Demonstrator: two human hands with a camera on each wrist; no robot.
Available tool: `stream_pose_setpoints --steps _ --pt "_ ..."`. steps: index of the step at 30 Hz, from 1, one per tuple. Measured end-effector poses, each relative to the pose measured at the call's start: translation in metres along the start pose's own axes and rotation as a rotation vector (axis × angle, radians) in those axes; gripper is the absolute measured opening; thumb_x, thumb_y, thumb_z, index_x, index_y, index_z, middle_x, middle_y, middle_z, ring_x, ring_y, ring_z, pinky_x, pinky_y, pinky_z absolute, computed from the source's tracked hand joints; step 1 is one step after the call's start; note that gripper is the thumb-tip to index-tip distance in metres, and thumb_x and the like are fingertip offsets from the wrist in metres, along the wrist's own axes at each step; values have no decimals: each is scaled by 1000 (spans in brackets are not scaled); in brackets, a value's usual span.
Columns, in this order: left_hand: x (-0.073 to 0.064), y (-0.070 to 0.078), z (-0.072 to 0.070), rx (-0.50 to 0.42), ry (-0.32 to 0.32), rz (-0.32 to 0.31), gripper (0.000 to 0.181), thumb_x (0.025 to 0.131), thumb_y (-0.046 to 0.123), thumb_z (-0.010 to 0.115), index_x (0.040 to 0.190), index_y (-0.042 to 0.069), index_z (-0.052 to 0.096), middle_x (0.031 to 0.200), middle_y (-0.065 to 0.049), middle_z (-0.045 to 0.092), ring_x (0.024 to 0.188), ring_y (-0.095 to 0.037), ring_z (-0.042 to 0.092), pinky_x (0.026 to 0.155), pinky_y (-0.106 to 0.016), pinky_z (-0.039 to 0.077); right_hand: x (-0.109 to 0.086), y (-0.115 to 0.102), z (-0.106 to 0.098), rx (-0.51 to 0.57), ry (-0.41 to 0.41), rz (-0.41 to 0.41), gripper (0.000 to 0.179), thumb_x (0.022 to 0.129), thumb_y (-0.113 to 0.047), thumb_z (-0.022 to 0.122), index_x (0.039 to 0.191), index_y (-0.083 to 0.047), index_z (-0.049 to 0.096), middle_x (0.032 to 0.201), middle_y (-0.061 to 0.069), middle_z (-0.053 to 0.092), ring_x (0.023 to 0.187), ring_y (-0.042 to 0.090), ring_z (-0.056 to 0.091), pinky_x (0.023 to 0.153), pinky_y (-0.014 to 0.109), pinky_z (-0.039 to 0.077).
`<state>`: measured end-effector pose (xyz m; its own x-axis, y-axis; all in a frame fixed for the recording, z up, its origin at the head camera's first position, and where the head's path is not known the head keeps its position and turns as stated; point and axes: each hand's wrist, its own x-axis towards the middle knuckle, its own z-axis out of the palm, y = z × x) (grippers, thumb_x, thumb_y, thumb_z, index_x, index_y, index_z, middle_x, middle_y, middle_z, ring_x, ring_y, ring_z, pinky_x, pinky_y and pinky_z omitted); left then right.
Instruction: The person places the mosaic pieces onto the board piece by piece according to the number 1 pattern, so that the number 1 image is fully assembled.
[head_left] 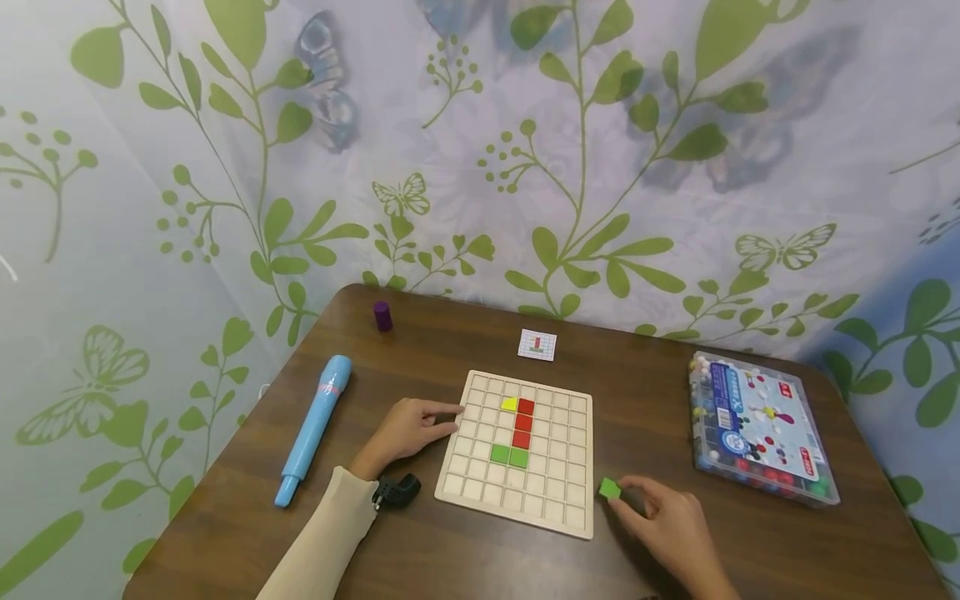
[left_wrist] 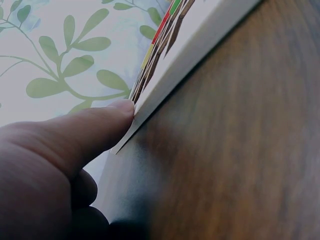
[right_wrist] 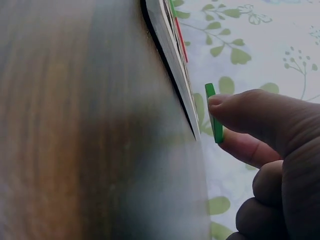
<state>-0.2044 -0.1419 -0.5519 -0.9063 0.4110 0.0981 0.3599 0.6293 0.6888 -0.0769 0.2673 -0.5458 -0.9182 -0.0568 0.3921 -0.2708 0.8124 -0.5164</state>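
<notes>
A pale wooden grid board (head_left: 558,450) lies on the table with a column of red square tiles (head_left: 522,421), a yellow triangular tile (head_left: 510,403) at its upper left and two green square tiles (head_left: 508,455) below. My left hand (head_left: 408,427) rests at the board's left edge, its thumb (left_wrist: 107,117) and forefinger stretched out to the rim. Just right of the board, my right hand (head_left: 663,521) pinches another green square tile (head_left: 609,488) between thumb and forefinger. In the right wrist view that thin green tile (right_wrist: 215,117) is seen edge-on, raised off the table.
Behind the board lies a small pattern card (head_left: 537,344). A light blue tube (head_left: 315,429) lies at left, and a dark purple cylinder (head_left: 382,317) stands at the back left. At right is a clear plastic case (head_left: 761,429) of coloured balls. A leafy patterned curtain (head_left: 480,208) hangs behind.
</notes>
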Motion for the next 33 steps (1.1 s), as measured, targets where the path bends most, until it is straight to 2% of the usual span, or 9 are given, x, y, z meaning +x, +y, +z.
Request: stream_pose_setpoints --steps 8,14,22,33 --pt "0 1 -1 -1 8 -10 32 94 33 77 125 28 76 49 13 29 47 -3 21 49 -23 24 11 -5 1 -20 -73 28 23 76 -27 92 93 -23 77 53 -20 30 46 -3 23 45 22 25" --pt "0 0 2 8 6 -18 32 94 36 76 125 31 76 49 14 27 47 -3 20 49 -23 24 21 -14 4 -40 -93 -61 23 78 -27 91 95 -24 76 54 -23 26 48 -5 20 46 21 22" --pt "-1 2 3 -3 12 -20 32 93 34 77 125 28 76 49 13 28 47 -3 21 49 -23 25 33 -27 16 23 -140 -123 23 77 -23 91 94 -21 75 56 -24 24 51 -6 20 47 20 21" --pt "-1 1 1 3 10 -19 33 94 34 77 125 28 76 49 14 27 47 -3 20 49 -23 25 39 -35 33 104 -150 -141 23 76 -21 90 94 -22 76 56 -25 25 50 -7 21 46 19 22"
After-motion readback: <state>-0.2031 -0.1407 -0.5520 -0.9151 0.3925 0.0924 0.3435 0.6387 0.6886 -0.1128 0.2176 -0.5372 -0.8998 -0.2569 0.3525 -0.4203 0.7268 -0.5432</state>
